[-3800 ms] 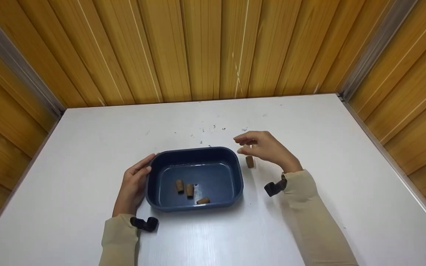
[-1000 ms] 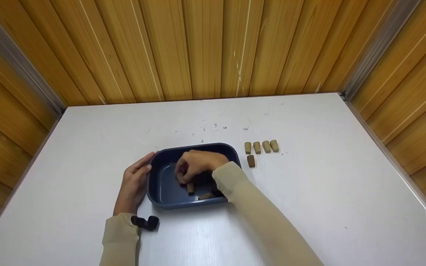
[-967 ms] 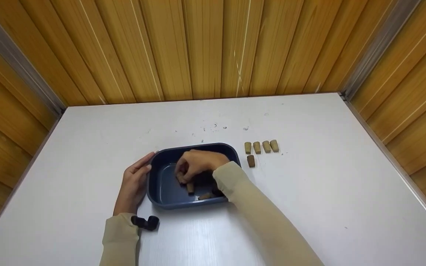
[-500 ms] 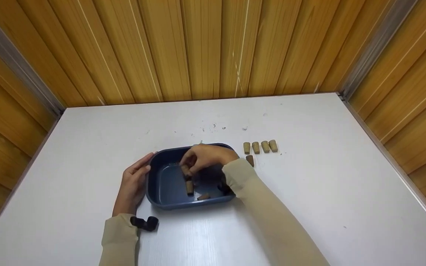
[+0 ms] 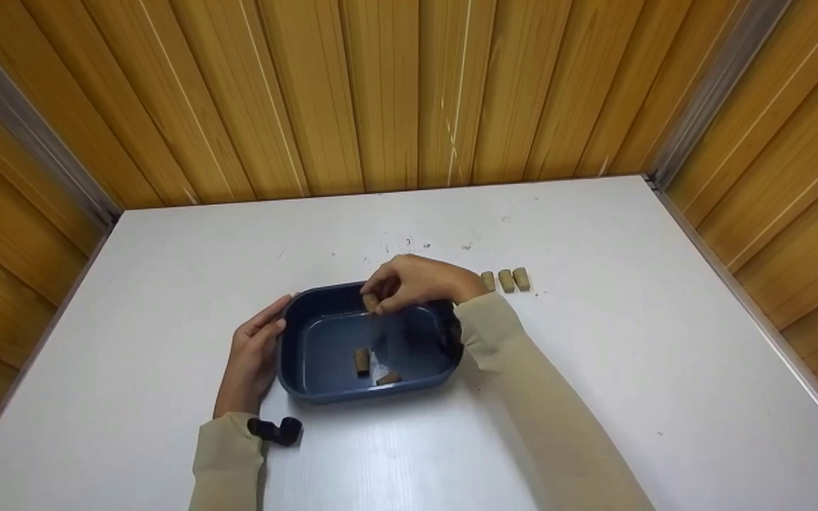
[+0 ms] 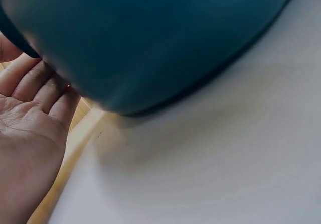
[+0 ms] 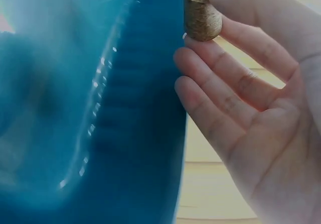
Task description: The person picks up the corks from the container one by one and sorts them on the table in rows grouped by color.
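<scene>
A dark blue plastic tub (image 5: 352,396) stands on the white table. At its left end my left hand (image 5: 256,348) holds it, thumb at the rim and fingers along the outer wall, as the left wrist view also shows. Over the tub's far side, my right hand (image 5: 423,280) pinches a tapered cork stopper (image 7: 202,18) between thumb and fingertips; its other fingers are spread loosely. Inside the tub lie a cork (image 5: 361,361) near the middle and another cork (image 5: 388,379) by the front wall.
To the right of the tub, a row of corks (image 5: 506,280) lies on the table (image 5: 593,341), partly covered by my right wrist. Wood-patterned panels (image 5: 388,92) rise behind the table and at both sides. Small dark marks dot the tabletop beyond the tub.
My right hand has taken a cork from the tub floor and lifted it toward the far rim. Corks were set in a row at right earlier. The left hand stays put.
</scene>
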A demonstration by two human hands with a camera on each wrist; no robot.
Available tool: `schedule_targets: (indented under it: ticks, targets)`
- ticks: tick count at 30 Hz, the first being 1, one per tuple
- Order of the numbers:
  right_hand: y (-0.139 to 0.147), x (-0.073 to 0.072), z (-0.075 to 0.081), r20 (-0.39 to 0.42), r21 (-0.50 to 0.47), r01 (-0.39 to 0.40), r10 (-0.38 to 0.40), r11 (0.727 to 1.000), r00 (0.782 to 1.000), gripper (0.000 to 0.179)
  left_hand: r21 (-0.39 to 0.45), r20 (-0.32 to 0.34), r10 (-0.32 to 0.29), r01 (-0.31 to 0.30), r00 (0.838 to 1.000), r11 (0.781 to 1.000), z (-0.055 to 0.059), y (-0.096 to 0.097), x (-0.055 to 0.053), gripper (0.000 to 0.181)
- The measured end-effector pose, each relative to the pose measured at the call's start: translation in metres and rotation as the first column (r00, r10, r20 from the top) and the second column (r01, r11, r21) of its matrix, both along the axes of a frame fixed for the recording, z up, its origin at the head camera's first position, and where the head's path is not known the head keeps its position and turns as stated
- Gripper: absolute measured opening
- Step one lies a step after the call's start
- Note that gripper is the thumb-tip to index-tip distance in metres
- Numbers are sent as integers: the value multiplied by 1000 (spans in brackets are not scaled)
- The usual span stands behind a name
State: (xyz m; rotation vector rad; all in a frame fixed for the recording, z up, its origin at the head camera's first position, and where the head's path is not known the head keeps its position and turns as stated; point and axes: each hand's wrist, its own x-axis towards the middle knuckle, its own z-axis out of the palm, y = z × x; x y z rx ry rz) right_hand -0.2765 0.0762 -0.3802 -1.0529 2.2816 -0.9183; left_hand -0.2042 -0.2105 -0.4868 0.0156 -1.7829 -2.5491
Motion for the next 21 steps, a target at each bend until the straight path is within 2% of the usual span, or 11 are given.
schedule_targets:
  ticks: [11, 21]
  targets:
    - [40, 3, 2, -84, -116, 25, -35, 993, 996, 38, 41, 4, -5, 5, 1000, 999, 0, -1, 0, 40]
    - [84, 10, -11, -113, -154, 164, -183, 974, 977, 39, 11, 19, 5, -6, 1000, 1000, 2, 3, -2, 42]
